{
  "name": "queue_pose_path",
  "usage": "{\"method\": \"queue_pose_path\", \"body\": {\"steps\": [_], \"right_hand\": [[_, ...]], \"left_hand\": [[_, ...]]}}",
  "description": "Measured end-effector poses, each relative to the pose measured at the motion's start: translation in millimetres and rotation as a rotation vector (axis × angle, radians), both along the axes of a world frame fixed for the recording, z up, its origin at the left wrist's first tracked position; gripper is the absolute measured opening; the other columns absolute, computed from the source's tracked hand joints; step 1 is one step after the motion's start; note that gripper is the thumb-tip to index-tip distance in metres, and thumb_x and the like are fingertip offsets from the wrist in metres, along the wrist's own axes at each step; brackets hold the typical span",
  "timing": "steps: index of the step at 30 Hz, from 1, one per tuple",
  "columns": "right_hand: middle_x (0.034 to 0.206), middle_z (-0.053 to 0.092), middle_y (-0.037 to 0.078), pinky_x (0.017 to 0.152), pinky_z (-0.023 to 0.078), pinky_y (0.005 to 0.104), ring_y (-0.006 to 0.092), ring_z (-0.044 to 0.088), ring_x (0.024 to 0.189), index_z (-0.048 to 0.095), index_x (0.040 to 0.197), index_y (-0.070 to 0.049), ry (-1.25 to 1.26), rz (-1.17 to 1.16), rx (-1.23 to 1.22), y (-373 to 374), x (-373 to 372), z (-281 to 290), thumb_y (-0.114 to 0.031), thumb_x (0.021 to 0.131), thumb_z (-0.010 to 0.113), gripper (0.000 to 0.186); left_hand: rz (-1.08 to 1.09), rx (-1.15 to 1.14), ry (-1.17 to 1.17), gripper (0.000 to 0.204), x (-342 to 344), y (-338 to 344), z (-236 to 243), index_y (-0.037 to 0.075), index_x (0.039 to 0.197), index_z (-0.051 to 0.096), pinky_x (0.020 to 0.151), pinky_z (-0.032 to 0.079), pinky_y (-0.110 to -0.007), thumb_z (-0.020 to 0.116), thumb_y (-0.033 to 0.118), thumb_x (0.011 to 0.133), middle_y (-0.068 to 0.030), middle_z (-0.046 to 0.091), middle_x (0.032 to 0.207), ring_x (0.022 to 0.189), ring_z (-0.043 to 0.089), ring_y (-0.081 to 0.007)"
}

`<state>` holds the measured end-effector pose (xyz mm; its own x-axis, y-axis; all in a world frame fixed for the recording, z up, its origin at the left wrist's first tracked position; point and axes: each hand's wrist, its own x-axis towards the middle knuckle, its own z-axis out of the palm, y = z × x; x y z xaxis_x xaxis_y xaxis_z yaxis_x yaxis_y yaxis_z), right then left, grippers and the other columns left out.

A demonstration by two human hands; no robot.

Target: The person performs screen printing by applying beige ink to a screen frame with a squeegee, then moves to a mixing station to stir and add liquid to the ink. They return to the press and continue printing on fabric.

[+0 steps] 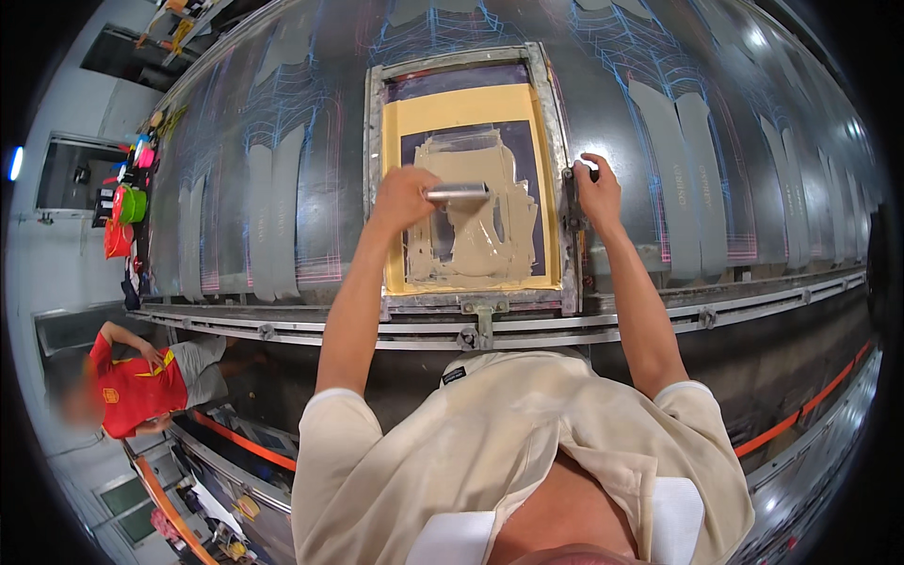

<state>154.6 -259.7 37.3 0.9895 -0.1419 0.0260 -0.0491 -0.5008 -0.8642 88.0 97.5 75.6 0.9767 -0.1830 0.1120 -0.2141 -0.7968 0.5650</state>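
My left hand [407, 198] gripped a silvery squeegee [461, 191] over glossy paste [480, 247] inside the frame [375, 141]; my right hand [601, 196], its side knob [592, 174].

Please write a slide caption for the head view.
Left hand holding a metallic scraper over beige paste on a screen; right hand at the right side of the frame.

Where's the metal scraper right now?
In the head view, just above centre, the scraper is in the left hand, over the tan paste inside the frame.

Printing workshop; framed screen [374, 141], table [351, 193]
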Motion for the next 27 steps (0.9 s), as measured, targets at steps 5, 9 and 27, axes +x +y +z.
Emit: {"method": "queue_pose_path", "body": {"steps": [5, 9, 27], "right_hand": [[0.093, 0.070, 0.008, 0.071, 0.052, 0.0306, 0.0156, 0.065, 0.080, 0.068, 0.122, -0.007, -0.080, 0.010, 0.048, -28, -32, 19, -0.022, 0.097, 0.068, 0.029], [0.104, 0.070, 0.006, 0.079, 0.053, 0.0272, 0.0132, 0.065, 0.091, 0.070, 0.120, -0.006, -0.101, -0.061, -0.130, -102, -96, 37, -0.017, 0.099, 0.067, 0.025], [0.123, 0.068, 0.012, 0.102, 0.045, 0.0397, 0.0316, 0.061, 0.120, 0.071, 0.110, -0.005, -0.272, -0.305, -0.694, -354, -169, 21, -0.016, 0.098, 0.063, 0.018]], "left_hand": [[0.034, 0.030, -0.229, 0.025, -12, -1, -22, 0.012, 0.090, 0.077, 0.078, 0.053, -0.042, 0.076, 0.007, 0.065, -0.0081, 0.074, 0.091, 0.088, 0.067, -0.0321], [0.068, 0.098, -0.331, 0.032, -113, -46, -30, 0.014, 0.093, 0.073, 0.076, 0.047, -0.041, 0.074, 0.004, 0.062, -0.0046, 0.071, 0.092, 0.086, 0.064, -0.0281], [0.099, 0.170, -0.262, 0.046, -101, -93, -26, 0.011, 0.108, 0.073, 0.085, 0.049, -0.045, 0.075, 0.005, 0.062, -0.0090, 0.072, 0.105, 0.096, 0.065, -0.0322]]}}
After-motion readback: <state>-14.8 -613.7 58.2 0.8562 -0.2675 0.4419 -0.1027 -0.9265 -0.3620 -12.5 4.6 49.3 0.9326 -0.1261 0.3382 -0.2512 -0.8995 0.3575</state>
